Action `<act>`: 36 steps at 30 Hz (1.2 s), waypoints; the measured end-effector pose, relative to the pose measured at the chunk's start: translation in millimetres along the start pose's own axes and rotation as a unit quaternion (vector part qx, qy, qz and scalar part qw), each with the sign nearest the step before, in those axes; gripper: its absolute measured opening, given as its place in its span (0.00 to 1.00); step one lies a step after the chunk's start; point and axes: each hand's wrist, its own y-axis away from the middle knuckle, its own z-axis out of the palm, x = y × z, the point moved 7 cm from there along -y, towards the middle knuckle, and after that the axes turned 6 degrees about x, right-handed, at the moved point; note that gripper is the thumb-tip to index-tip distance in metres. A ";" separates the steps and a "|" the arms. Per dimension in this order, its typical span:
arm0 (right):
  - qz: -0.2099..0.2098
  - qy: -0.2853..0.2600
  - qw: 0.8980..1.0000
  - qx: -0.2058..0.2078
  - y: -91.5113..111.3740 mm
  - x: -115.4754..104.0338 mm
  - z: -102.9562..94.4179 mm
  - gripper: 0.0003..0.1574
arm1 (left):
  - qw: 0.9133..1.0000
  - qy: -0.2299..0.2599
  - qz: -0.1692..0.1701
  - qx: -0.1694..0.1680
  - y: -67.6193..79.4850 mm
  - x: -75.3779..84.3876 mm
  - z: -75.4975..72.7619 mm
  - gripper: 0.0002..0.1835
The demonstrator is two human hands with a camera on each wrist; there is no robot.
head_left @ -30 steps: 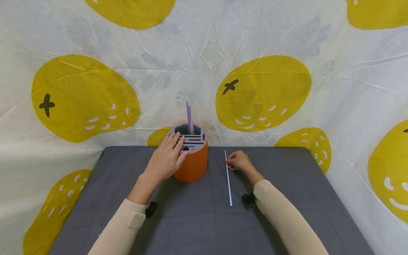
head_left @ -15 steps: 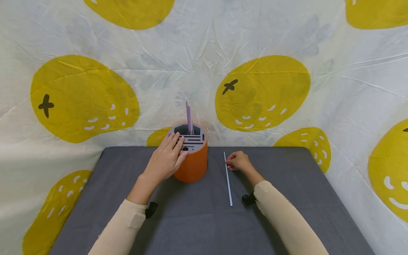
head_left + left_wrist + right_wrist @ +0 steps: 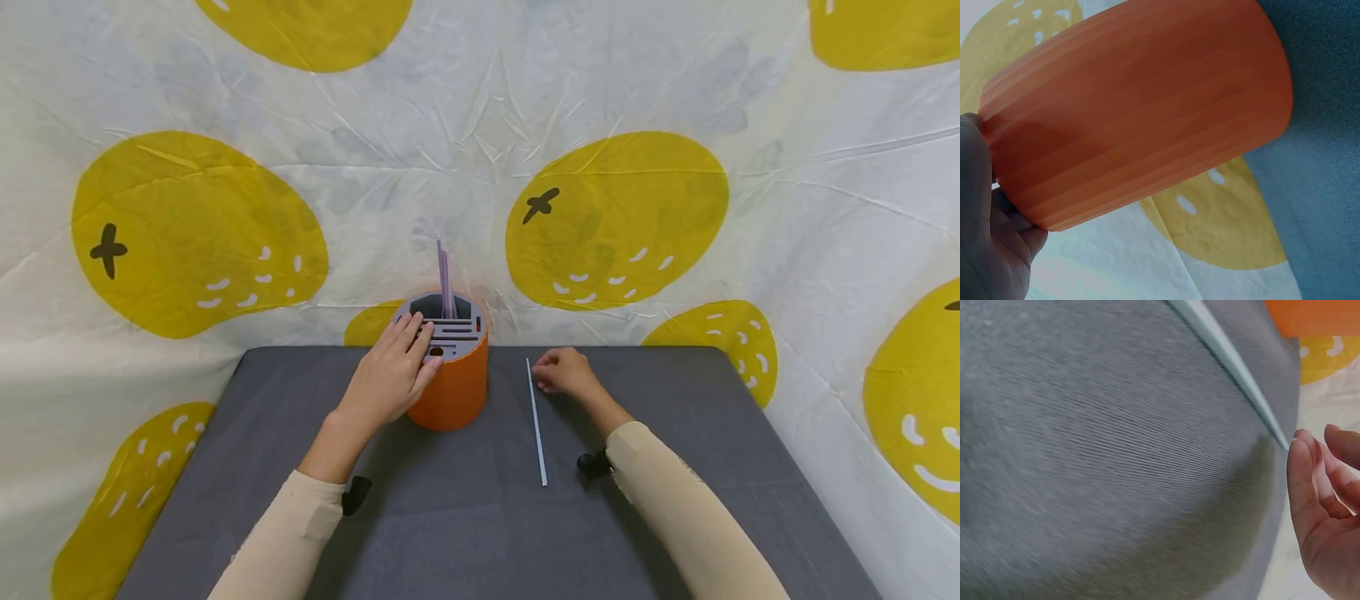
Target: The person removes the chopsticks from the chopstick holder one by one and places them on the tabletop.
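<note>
An orange knife holder (image 3: 450,396) with a grey slotted top stands on the dark table. Two or more thin purplish sticks (image 3: 446,283) rise from its rear opening. My left hand (image 3: 386,375) rests on the holder's top at the left, fingers extended over the slots. In the left wrist view its fingers (image 3: 1010,231) touch the holder's rim. To the right, a thin pale chopstick (image 3: 536,425) lies on the cloth, pointing away from me. My right hand (image 3: 566,372) is just beside its far end, fingers loosely bent, thumb and fingertips apart, gripping nothing.
Dark grey cloth covers the table (image 3: 465,525). Behind it hangs a pale curtain (image 3: 420,208) with large yellow fruit prints, close to the back of the holder. Black wrist cameras (image 3: 592,464) sit under both forearms.
My right hand has let go of the chopstick's far end and shifted slightly away. The chopstick's far end swung a little to the left. My left hand has stayed on the knife holder.
</note>
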 end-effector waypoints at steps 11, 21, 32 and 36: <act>-0.101 0.024 0.995 -0.003 -4.5 -48.4 -19.6 0.13 | 1.000 -0.002 0.003 0.001 -3.7 0.3 0.8 0.32; -0.153 -0.011 0.988 0.010 -1.2 -98.1 -22.5 0.14 | 1.000 -0.002 0.010 0.013 -1.1 1.0 0.5 0.32; -0.219 -0.055 0.974 0.014 -4.7 -156.1 -14.5 0.19 | 1.000 0.001 0.006 0.007 1.2 0.4 2.0 0.32; -0.235 -0.067 0.970 0.016 -6.1 -172.8 -12.2 0.19 | 1.000 0.001 0.004 0.007 1.4 0.3 1.6 0.32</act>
